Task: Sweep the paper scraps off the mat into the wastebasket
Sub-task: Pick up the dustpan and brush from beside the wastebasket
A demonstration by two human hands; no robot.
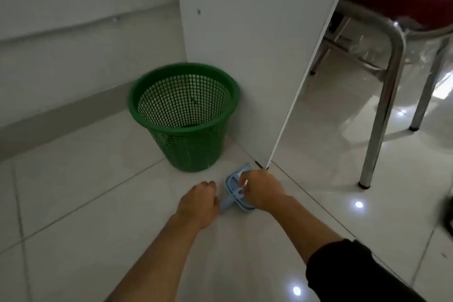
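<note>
A green mesh wastebasket (pixel 183 117) stands upright on the tiled floor, and I see nothing inside it. Just in front of it, to the right, a light-blue dustpan (pixel 234 180) lies on the floor with a blue handle (pixel 226 205) pointing back toward me. My left hand (pixel 198 203) is curled at the end of that handle. My right hand (pixel 262 192) grips the dustpan's near right side and covers part of it. No mat and no paper scraps are in view.
A white desk side panel (pixel 245 44) stands right behind the dustpan, touching the basket's right side. A chair with metal legs (pixel 382 105) and a red seat is at the right. A wall with a grey baseboard (pixel 61 115) runs along the left.
</note>
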